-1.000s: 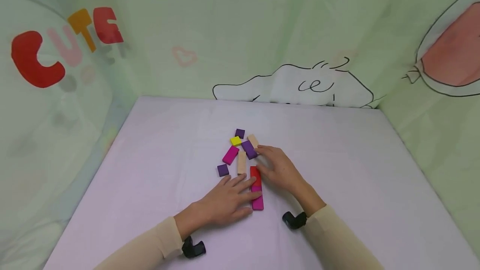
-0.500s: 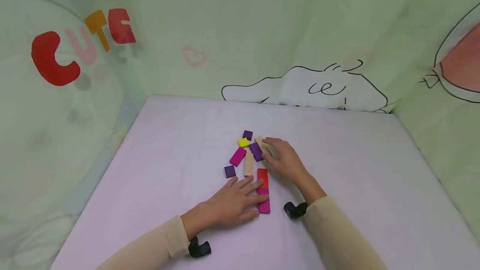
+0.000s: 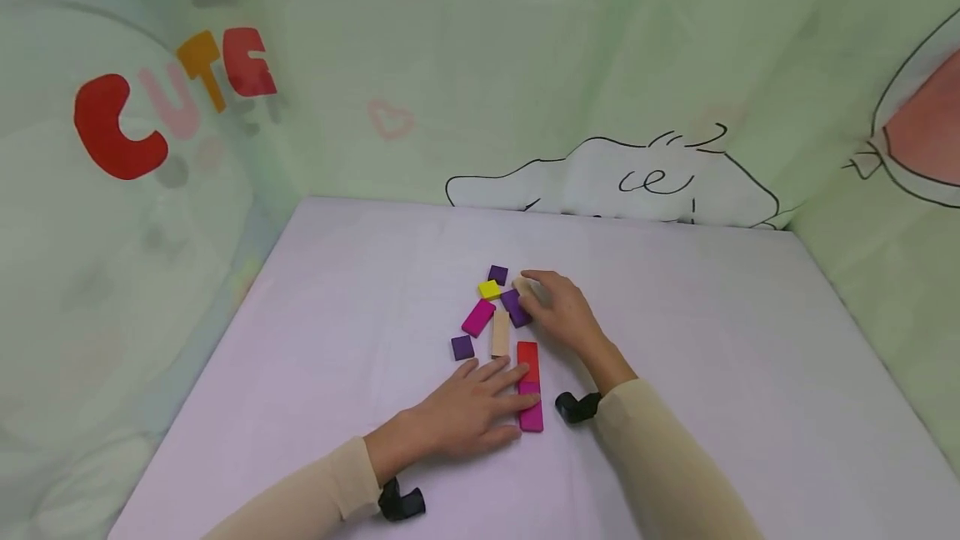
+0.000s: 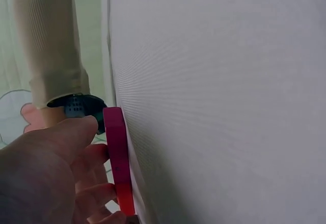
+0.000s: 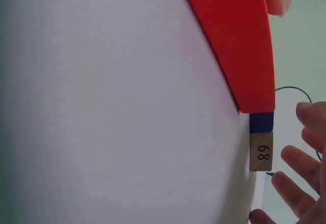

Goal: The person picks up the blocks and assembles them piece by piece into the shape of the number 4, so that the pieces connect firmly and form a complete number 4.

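Right hand (image 3: pixel 562 315) has shifted toward the far edge of the bench (image 3: pixel 360 357), grip spread at the far pale block (image 3: pixel 518 282); likely light, stiff, best pinched across its sides; left hand (image 3: pixel 465 413) spread.

R hand (image 3: pixel 564 312) moved fwd, now over far wood blk (image 3: pixel 520 283).

Looks like wood on the tan block (image 5: pixel 261 151), smooth paint on the red block (image 5: pixel 239 51), cloth over the counter (image 3: pixel 637 298).
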Action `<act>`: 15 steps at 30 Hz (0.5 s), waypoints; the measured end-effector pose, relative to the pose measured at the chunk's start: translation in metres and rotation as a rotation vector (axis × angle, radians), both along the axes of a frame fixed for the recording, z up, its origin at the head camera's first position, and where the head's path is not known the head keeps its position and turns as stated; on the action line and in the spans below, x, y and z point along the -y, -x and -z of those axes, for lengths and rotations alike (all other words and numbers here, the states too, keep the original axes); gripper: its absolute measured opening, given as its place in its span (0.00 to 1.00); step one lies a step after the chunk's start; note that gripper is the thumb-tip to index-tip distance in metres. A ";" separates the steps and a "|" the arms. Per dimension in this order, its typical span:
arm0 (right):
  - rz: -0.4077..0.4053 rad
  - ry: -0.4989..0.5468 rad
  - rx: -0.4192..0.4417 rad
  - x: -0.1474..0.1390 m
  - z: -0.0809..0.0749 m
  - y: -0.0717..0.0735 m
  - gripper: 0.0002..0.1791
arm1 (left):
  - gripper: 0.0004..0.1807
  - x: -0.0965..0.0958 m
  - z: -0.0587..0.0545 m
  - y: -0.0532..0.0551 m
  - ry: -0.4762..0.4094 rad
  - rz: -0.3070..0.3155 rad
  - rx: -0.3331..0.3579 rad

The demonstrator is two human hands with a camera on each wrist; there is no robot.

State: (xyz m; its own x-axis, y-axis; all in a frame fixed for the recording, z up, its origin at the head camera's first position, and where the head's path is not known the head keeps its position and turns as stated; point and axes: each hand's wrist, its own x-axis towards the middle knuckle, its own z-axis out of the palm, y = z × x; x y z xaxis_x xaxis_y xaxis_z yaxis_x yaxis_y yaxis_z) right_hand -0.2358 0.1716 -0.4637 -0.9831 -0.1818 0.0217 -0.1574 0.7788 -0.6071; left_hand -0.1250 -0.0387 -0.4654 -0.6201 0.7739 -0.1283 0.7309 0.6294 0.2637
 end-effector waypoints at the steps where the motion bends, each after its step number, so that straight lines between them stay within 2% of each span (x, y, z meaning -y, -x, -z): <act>1: 0.006 0.005 -0.002 0.000 0.000 0.001 0.28 | 0.29 0.000 0.001 0.000 -0.005 0.003 0.003; 4: 0.004 0.018 -0.011 0.002 0.001 0.005 0.28 | 0.29 -0.001 0.002 0.001 -0.016 0.009 -0.001; 11: -0.033 0.026 -0.030 0.007 -0.001 0.013 0.27 | 0.27 -0.001 -0.001 0.001 0.003 0.012 -0.055; 15: -0.030 0.039 -0.022 0.010 -0.002 0.018 0.26 | 0.27 -0.001 -0.002 0.000 0.012 0.005 -0.050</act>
